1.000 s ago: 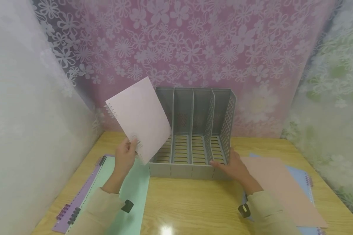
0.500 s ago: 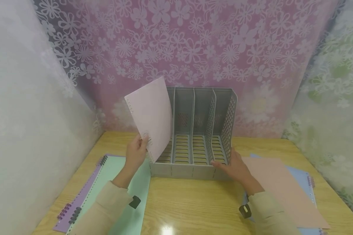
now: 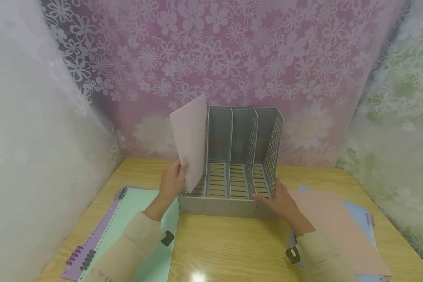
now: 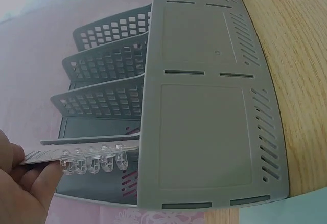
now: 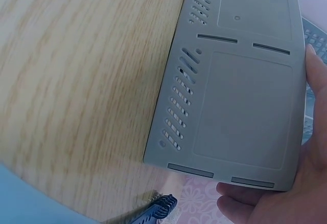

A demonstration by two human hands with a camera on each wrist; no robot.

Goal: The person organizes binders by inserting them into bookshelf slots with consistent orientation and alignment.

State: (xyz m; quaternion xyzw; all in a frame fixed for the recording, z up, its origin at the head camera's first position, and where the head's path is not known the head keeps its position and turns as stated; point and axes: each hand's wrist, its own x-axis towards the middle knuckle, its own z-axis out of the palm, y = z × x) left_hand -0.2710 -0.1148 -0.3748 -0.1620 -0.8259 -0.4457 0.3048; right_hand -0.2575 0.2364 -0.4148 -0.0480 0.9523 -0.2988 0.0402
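Observation:
A pale pink notebook [image 3: 190,137] with clear binding rings [image 4: 94,158] stands tilted in the leftmost slot of a grey file organizer [image 3: 225,206]. My left hand [image 3: 172,180] pinches its ringed edge between thumb and fingers. In the left wrist view, the notebook's lower end reaches behind the organizer's front wall [image 4: 204,132]. My right hand [image 3: 280,199] grips the organizer's front right corner, thumb over the front rim and fingers along the side. The three slots to the right hold nothing.
On the left lie a mint green notebook [image 3: 137,223] and a purple one [image 3: 91,239] beneath it. At right, a peach sheet or cover [image 3: 342,231] overlaps a blue notebook [image 3: 361,219]. A flowered curtain [image 3: 225,51] hangs behind the wooden table [image 3: 211,246].
My left hand has carried the pink notebook rightward and turned it more edge-on, into line with the leftmost slot. The right hand has stayed at the organizer's corner.

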